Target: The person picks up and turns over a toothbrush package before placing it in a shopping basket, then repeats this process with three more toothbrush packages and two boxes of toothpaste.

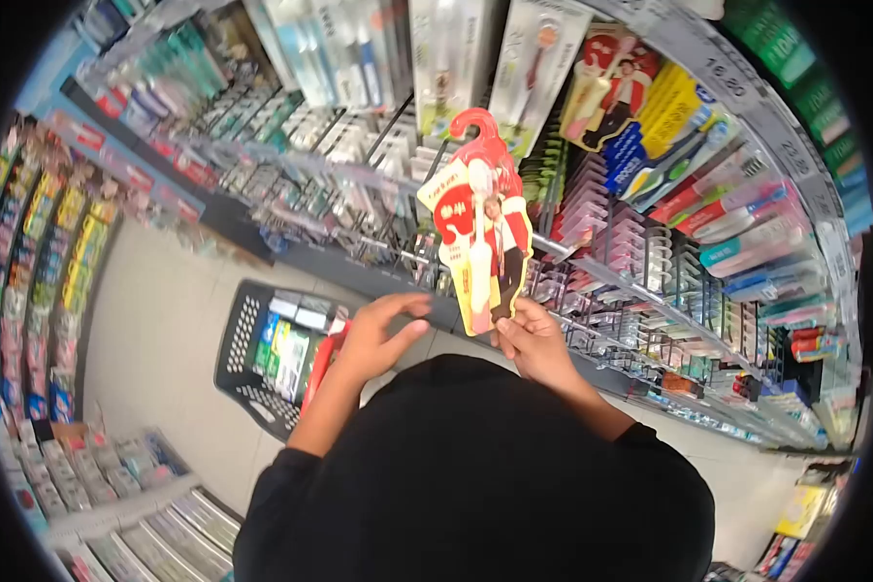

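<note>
Before the rack, you are holding up a pack with your right hand, thumb and fingers pinching its lower right corner. The pack is standing nearly upright in front of you, its red hook pointing upward and its yellow lower part narrowing toward your grip. A pale toothbrush is showing on its front, beside a printed figure in red and white. Whether the hook is touching the rack, you cannot tell from this angle.

Your left hand is holding nothing — its thumb and fingers are spreading wide, and it is hovering near the pack without touching it. Below and beside that arm, a dark basket is carrying several boxes. Its red handle is running close by your left forearm; whether it is resting there is unclear.

Farther right, a similar pack is hanging on the rack — just beside it, a blue and yellow pack is hanging too. Price tags are lining the edge above them. Off to your left, another shelf is standing across the pale floor.
</note>
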`<state>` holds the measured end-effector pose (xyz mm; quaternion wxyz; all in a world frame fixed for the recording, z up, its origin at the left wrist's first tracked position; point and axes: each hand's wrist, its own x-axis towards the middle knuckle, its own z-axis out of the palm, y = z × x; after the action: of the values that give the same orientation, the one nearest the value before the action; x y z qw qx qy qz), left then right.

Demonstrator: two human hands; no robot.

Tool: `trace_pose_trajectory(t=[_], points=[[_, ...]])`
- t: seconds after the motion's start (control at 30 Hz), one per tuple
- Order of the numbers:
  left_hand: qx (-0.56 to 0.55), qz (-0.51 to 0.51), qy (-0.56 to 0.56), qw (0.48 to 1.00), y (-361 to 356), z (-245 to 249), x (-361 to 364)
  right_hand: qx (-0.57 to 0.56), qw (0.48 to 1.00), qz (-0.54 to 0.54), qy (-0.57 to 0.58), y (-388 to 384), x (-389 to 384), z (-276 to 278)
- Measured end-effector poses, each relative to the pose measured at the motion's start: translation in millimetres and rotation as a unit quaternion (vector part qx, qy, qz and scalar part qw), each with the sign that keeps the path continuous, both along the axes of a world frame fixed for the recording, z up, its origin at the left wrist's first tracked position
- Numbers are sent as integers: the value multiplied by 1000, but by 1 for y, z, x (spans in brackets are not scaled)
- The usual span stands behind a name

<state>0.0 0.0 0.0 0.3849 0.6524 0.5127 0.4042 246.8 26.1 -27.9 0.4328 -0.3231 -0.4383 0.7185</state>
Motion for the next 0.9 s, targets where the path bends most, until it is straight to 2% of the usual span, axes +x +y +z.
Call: trace_pose_trajectory(t=[0.07,0.13,0.23,0.4,0.53,0.57,0.63,0.7,0.73,0.77,0.83,0.87,0.9], points=[[44,-57,-50,996,2,18,24,7,999,32,-31,-2,8,9],[45,-46,-35,997,-3,9,10,-4,998,45,-41,-10,-16,-5],[37,-14,-43,998,-6,1,22,-20,993,72,-93,-12,-8,4],[-7,-13,-40,999,-10,6,21,-26,991,81,-107,-15,-8,5],[17,3,-47,999,-10,3,24,-51,988,76,-127,-17,-7,10],[-18,17,-99,995,-8,0,26,59,981,53,-176,-16,-6,4],[-90,51,-200,974,-8,-6,30,273,926,8,-261,-14,-10,-5],[-108,2,-289,951,-9,-3,28,394,869,-58,-294,-14,-20,10],[-115,-23,-333,936,-10,-1,27,451,833,-91,-306,-13,-26,18],[-117,-5,-378,918,-16,-20,29,489,816,-87,-295,-11,-28,17],[-185,-16,-595,782,-15,-3,34,560,779,-78,-271,-7,-29,15],[-180,-39,-606,774,-13,-8,32,569,756,-49,-320,-10,-25,21],[-173,-61,-616,766,-10,-15,30,588,747,-49,-306,-10,-26,22]])
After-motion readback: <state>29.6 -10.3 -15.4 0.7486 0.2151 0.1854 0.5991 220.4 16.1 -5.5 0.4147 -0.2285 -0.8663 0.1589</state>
